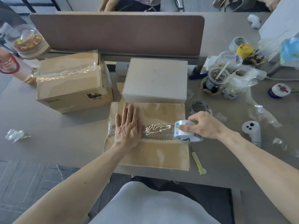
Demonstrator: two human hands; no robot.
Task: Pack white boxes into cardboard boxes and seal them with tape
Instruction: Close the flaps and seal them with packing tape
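One strip of clear tape runs along the seam of the near cardboard box, at the tabletop's front edge. Left hand lies flat on the strip's left end; right hand grips the tape roll at the box's right edge — sealing in progress. Next, probably: wrap over that edge and sever. A white box sits just behind.

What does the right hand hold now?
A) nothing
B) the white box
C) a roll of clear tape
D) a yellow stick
C: the right hand grips the roll of clear tape at the right end of the cardboard box, while the left hand presses flat on its top.
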